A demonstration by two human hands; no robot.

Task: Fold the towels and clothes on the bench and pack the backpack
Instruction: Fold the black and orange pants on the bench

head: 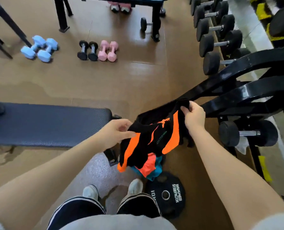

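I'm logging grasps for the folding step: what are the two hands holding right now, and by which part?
Both hold one black and orange garment in the air: the left hand pinches its left edge, the right hand grips a bunched top corner.

two blue dumbbells, two pink dumbbells; one bench — one weight plate

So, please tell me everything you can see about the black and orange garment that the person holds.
The garment is black with bright orange panels and a small thin print; the fabric looks light and sporty. It hangs in the air, crumpled and unfolded, beyond the bench end. The left hand pinches its left edge; the right hand grips its upper right corner. Its lower part droops over teal and coral cloth below.
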